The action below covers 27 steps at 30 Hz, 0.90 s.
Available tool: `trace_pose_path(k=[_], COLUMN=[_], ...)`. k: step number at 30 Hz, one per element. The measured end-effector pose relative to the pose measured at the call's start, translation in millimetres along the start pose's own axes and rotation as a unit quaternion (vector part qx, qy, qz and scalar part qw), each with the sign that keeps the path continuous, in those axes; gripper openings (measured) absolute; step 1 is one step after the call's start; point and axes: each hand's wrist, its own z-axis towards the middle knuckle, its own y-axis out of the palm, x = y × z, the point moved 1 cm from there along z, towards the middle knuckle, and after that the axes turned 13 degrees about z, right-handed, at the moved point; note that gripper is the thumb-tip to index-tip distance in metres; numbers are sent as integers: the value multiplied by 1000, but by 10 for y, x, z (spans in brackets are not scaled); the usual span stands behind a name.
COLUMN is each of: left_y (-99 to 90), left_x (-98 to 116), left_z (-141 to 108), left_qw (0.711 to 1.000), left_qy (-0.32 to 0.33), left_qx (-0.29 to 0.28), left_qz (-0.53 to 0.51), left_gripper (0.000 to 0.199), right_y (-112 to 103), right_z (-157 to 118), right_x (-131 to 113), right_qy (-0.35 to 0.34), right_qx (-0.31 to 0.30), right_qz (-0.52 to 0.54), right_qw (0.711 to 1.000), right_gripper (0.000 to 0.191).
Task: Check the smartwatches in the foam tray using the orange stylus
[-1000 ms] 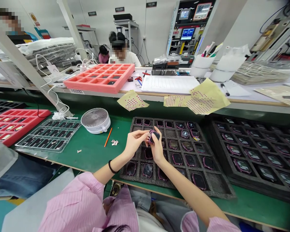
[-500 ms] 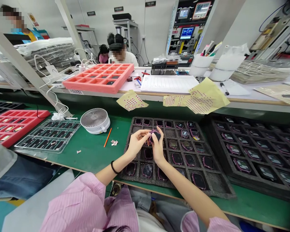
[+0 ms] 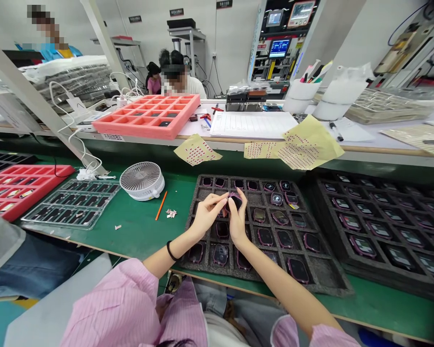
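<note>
Above the dark foam tray (image 3: 329, 272), both hands are at one watch case (image 3: 234, 202) with a purple rim and a black face. My right hand (image 3: 237, 219) grips it, thumb on the face and fingers along its far side. Fingertips of my left hand (image 3: 206, 217) are pinched together at the left edge of the case; whether they hold anything small there is hidden. Similar watch cases sit in many of the tray's compartments, among them one (image 3: 297, 269) near the front right.
A second dark foam tray (image 3: 350, 262) with watches lies at the right. To the left are a white fan (image 3: 142, 180), an orange stick (image 3: 161, 206), small white scraps (image 3: 171, 213) and a clear tray (image 3: 72, 205). Yellow dotted sheets (image 3: 300, 144) hang from the shelf edge.
My left fingers have straightened somewhat and their tips have drawn together at the case's edge. The watch stays in my right hand. A person at the back left has moved to the right.
</note>
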Motion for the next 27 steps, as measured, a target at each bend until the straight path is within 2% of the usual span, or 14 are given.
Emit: trace_pose_path(k=[2,4,6,11,14,16,18,20,22,23,25,27], left_y=[-4,-2,-2,11,-15,-76,-163,-240,-267,-258,-213,-161], left_x=[-3,-14,-31,-88,-69,-14,64,138,181,187,180,171], left_z=[-32,-67,-88,-82,-54,-5,76,174,261,296,346,379], left_qw=[996,981,965,954,957,961,954,923,874,852,818,803], left_qy=[-39,-90,-117,-132,-128,-97,-23,83,168,190,194,178], left_qx=[-72,-159,-214,-242,-247,-260,-260,-227,-202,-205,-232,-244], left_qz=[-27,-67,-97,-117,-78,4,146,301,410,443,489,513], left_gripper=[46,59,68,75,71,66,61,68,85,91,91,85], right_y=[-3,-6,-5,4,-3,-12,-15,-5,15,26,38,36], right_z=[8,10,3,-34,-19,21,72,117,143,149,154,159], right_x=[-16,-35,-44,-16,2,16,35,54,71,77,80,71], right_qy=[-4,-6,0,-8,1,43,98,140,161,165,169,177], right_qx=[14,20,14,1,5,12,18,14,1,-4,-7,-4], right_qz=[6,12,26,43,52,75,100,121,143,156,178,187], right_qw=[1000,1000,1000,999,999,996,990,983,977,974,969,966], right_gripper=[53,53,54,50,47,49,51,51,48,46,43,42])
